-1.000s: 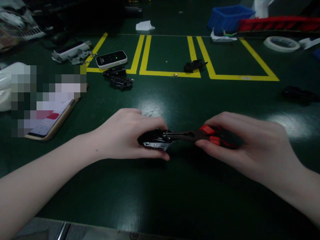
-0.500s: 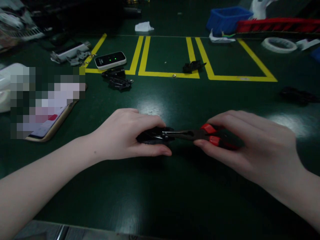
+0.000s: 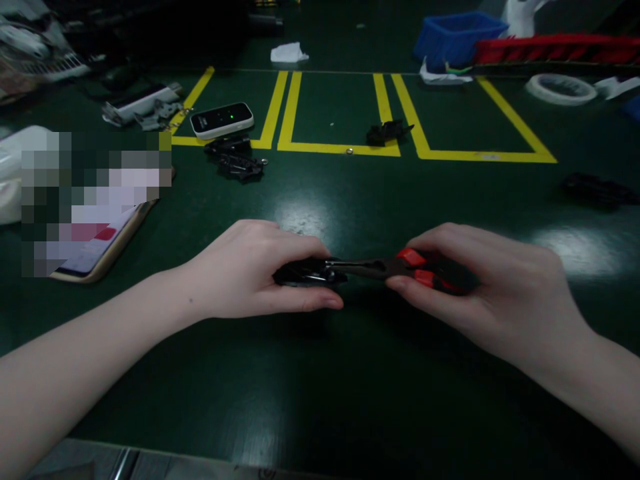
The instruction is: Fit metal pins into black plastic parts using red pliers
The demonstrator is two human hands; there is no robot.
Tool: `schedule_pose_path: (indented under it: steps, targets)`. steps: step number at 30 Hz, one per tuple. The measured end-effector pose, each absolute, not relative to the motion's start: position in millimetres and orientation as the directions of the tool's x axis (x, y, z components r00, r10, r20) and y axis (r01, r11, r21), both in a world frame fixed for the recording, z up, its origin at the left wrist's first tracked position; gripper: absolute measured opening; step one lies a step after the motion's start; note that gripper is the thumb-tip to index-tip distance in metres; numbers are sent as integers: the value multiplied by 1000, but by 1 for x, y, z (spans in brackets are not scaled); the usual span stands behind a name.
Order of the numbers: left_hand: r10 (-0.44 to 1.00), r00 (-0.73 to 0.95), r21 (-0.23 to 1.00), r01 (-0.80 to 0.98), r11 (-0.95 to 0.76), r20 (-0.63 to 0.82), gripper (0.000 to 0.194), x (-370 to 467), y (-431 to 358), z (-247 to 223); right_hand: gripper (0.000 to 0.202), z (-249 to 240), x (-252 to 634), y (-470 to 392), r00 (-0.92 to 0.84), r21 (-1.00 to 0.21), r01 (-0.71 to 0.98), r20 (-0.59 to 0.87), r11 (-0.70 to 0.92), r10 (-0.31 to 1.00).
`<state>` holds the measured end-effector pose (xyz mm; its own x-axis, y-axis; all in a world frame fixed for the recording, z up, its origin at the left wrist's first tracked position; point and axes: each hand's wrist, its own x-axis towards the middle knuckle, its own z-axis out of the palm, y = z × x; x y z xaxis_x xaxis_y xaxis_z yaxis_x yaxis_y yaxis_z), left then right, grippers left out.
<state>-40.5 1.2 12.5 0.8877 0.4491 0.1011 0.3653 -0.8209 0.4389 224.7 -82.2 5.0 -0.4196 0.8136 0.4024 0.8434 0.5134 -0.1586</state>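
Between the thumb and fingers of my left hand (image 3: 260, 270) is a small black plastic part (image 3: 310, 272), partly hidden by the hand. My right hand (image 3: 500, 287) is closed round the red handles of long-nose pliers (image 3: 373, 267). The pliers lie level, their thin jaws pointing left and reaching into the right end of the black part. Whether the tips pinch a small piece inside it, I cannot tell. Both hands are just above the dark green table (image 3: 280, 387).
Several black parts (image 3: 237, 163) lie beyond my left hand, near a white-edged device (image 3: 223, 121). Another black part (image 3: 387, 133) rests on yellow tape. A phone (image 3: 110, 227) is at left. Behind are a blue bin (image 3: 457, 37), a red rack (image 3: 560, 50) and a tape roll (image 3: 561, 89).
My right hand and the pliers have shifted slightly left, the jaws going a little further into the black part. My left hand stays nearly still.
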Motion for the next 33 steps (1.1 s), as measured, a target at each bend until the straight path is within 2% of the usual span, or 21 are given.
schedule_pose_path:
  steps: [5,11,22,27,30,33]
  targets:
    - [449,889,439,370,-819,87,39,-40,2,12,36,3,227,-82,-475,56,862,438,504,763]
    - [464,883,453,385,-804,71,40,-41,1,11,31,2,225,-81,-424,-94,855,440,510,792]
    - [465,882,500,368,-784,81,40,-41,1,14,32,3,222,-81,-423,-145,842,419,519,803]
    - [413,907,509,316,-801,87,42,-41,2,15,30,4,223,-82,-405,-176,847,399,502,823]
    - [381,918,458,295,-839,107,47,-42,1,15,29,5,223,-82,-399,-194,845,392,499,829]
    - [355,927,303,305,-903,124,43,-42,0,13,27,7,222,-81,-389,-206,847,389,490,835]
